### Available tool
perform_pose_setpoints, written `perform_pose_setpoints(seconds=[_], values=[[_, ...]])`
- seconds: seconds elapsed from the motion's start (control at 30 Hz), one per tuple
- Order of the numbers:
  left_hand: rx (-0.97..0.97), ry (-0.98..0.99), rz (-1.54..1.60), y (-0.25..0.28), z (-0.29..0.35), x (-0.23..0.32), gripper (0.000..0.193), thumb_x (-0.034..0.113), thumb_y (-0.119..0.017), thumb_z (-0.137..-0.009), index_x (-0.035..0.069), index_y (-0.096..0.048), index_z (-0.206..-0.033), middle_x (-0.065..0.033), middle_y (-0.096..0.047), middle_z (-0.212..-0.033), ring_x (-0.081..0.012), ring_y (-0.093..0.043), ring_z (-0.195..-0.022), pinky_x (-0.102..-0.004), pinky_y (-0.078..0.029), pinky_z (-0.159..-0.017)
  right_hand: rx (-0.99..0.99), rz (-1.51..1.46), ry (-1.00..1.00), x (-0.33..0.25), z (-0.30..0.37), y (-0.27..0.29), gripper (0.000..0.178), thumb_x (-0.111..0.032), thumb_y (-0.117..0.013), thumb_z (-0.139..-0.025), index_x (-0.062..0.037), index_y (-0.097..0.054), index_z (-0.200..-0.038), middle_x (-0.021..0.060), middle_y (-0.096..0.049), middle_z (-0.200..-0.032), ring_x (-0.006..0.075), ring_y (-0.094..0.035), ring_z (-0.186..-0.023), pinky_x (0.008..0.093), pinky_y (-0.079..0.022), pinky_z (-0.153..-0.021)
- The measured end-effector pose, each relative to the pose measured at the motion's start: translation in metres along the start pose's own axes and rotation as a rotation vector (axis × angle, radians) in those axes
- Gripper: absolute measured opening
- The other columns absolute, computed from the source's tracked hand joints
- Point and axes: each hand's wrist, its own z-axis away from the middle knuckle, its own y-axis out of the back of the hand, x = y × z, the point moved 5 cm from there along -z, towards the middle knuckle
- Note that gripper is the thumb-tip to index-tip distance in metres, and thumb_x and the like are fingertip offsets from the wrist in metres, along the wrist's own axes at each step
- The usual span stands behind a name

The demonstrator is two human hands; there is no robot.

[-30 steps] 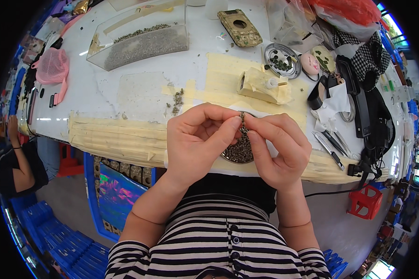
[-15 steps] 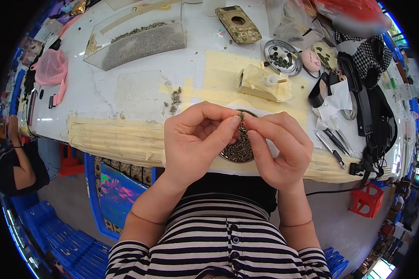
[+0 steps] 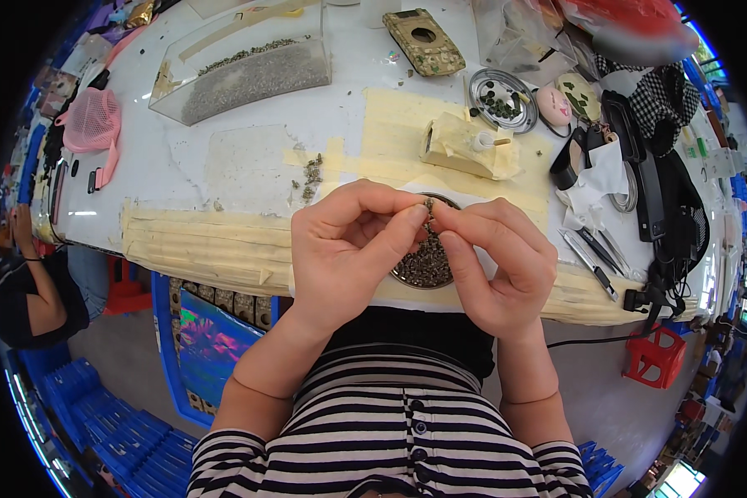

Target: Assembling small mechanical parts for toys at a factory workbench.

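Fingertips of both hands meet above a round dish [image 3: 427, 288] heaped with tiny grey-brown pieces [image 3: 423, 266]. My left hand [image 3: 336, 249] pinches one side of a short strip of small dark links [image 3: 429, 212], thumb against forefinger. From the other side my right hand [image 3: 506, 270] holds the same strip between thumb and forefinger. The fingers partly cover the strip, so its full length cannot be made out. Just left of the dish, a few loose links [image 3: 311, 176] lie on the table.
A clear bin [image 3: 257, 87] of similar pieces stands far left. A camouflage toy tank hull [image 3: 426, 43], a taped block [image 3: 469, 149] and a dish of green parts [image 3: 504, 101] sit beyond my hands. Tweezers [image 3: 589, 264] lie right. Another person's arm [image 3: 41, 286] shows at far left.
Both hands stay almost in place, still pinching the strip; only a very slight shift of the fingers shows.
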Motion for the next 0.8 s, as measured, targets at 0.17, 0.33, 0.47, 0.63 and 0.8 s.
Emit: perform_pose_setpoints(seconds=[0.17, 0.33, 0.47, 0.63, 0.8], values=[[0.013, 0.016, -0.003, -0.0007, 0.0005, 0.0017, 0.009, -0.001, -0.066, -0.094, -0.002, -0.069, -0.103, -0.0088, -0.072, -0.089, -0.0122, -0.069, -0.078, -0.0241, -0.057, -0.069, 0.051, 0.000, 0.039, 0.0012, -0.0009, -0.0010, 0.028, 0.005, -0.075, -0.078, -0.0008, -0.076, -0.105, 0.0092, -0.070, -0.082, 0.0201, -0.065, -0.068, 0.0289, -0.051, -0.060], [0.010, 0.032, -0.012, -0.0016, -0.0013, 0.0027, 0.009, 0.001, -0.066, -0.095, -0.003, -0.068, -0.104, -0.0089, -0.072, -0.089, -0.0119, -0.069, -0.077, -0.0238, -0.057, -0.070, 0.068, 0.005, 0.034, 0.0007, -0.0008, -0.0011, 0.028, 0.004, -0.074, -0.078, -0.0010, -0.076, -0.105, 0.0092, -0.070, -0.082, 0.0200, -0.064, -0.068, 0.0290, -0.050, -0.060], [0.017, 0.031, -0.021, -0.0009, -0.0011, 0.0020, 0.010, 0.001, -0.066, -0.095, -0.002, -0.068, -0.104, -0.0092, -0.073, -0.089, -0.0116, -0.069, -0.077, -0.0236, -0.057, -0.069, 0.064, 0.014, 0.032, 0.0000, -0.0013, -0.0013, 0.028, 0.004, -0.074, -0.078, -0.0013, -0.076, -0.106, 0.0091, -0.070, -0.082, 0.0199, -0.064, -0.068, 0.0289, -0.050, -0.059], [0.018, 0.070, 0.013, -0.0002, -0.0011, 0.0007, 0.011, 0.002, -0.067, -0.094, -0.002, -0.067, -0.104, -0.0088, -0.072, -0.088, -0.0117, -0.069, -0.077, -0.0240, -0.058, -0.070, 0.096, 0.022, 0.042, 0.0024, -0.0009, -0.0008, 0.026, 0.004, -0.075, -0.078, -0.0013, -0.076, -0.103, 0.0094, -0.069, -0.083, 0.0194, -0.064, -0.069, 0.0286, -0.051, -0.060], [-0.013, 0.053, -0.018, -0.0028, 0.0010, 0.0024, 0.012, -0.003, -0.067, -0.093, -0.005, -0.067, -0.104, -0.0089, -0.071, -0.092, -0.0111, -0.069, -0.080, -0.0237, -0.057, -0.073, 0.154, 0.018, 0.025, 0.0033, -0.0017, 0.0020, 0.022, 0.006, -0.075, -0.078, -0.0008, -0.075, -0.100, 0.0099, -0.069, -0.084, 0.0195, -0.065, -0.070, 0.0283, -0.052, -0.062]])
